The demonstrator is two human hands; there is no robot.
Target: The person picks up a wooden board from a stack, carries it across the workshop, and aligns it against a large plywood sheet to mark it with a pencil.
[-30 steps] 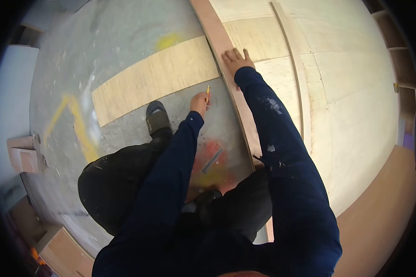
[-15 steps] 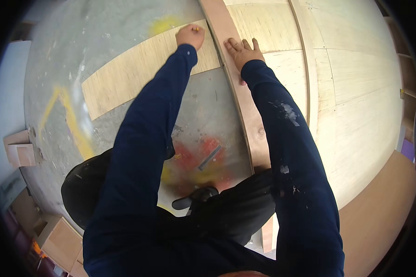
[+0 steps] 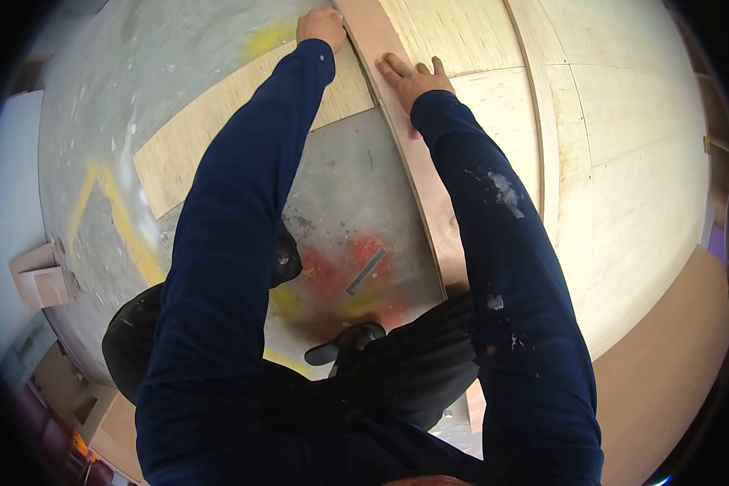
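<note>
At the top centre, my left hand (image 3: 321, 29) is closed beside the left edge of a long reddish-brown wooden strip (image 3: 433, 190); what its fingers hold, if anything, is hidden. My right hand (image 3: 413, 78) lies on that strip with its fingers spread, its outer fingers reaching toward the pale plywood panel (image 3: 494, 105). A flat plywood piece (image 3: 198, 150) lies on the grey floor under my left forearm, its right end close to the strip.
A thin wooden batten (image 3: 535, 97) runs along the pale panel. A small grey bar (image 3: 365, 272) lies on red-stained floor near my shoes. Small boards (image 3: 40, 279) stand at the left, and a brown board (image 3: 664, 348) is at the lower right.
My left hand has moved up and left, from over the plywood piece to beyond its upper edge. The whole view has shifted slightly; my right hand stays spread on the strip.
</note>
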